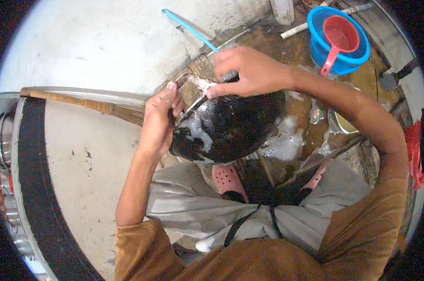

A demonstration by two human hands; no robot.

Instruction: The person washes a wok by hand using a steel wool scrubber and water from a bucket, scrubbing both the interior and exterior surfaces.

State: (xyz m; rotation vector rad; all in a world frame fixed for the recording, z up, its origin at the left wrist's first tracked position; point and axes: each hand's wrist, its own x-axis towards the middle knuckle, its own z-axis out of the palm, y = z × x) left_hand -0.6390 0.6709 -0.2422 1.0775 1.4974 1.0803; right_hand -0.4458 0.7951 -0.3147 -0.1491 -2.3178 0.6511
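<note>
A soot-blackened metal pan or wok [233,130] is tilted up in front of me, with white suds on its dark outer side. My left hand [161,117] grips it at the left edge, beside a bent metal handle [201,83]. Over its upper edge, my right hand [248,72] is closed around a brush with a long blue handle [190,30]. The handle points up and to the left. A grey, bristly head [230,75] shows partly under my fingers. The far side of the pan is hidden.
A blue bucket [315,52] holding a red dipper [342,33] stands at upper right. Below it lie a round container [345,123], partly behind my right forearm, and a green-and-white wrapper [316,115]. Foam [285,140] covers wet floor. A straw broom [81,102] leans at left.
</note>
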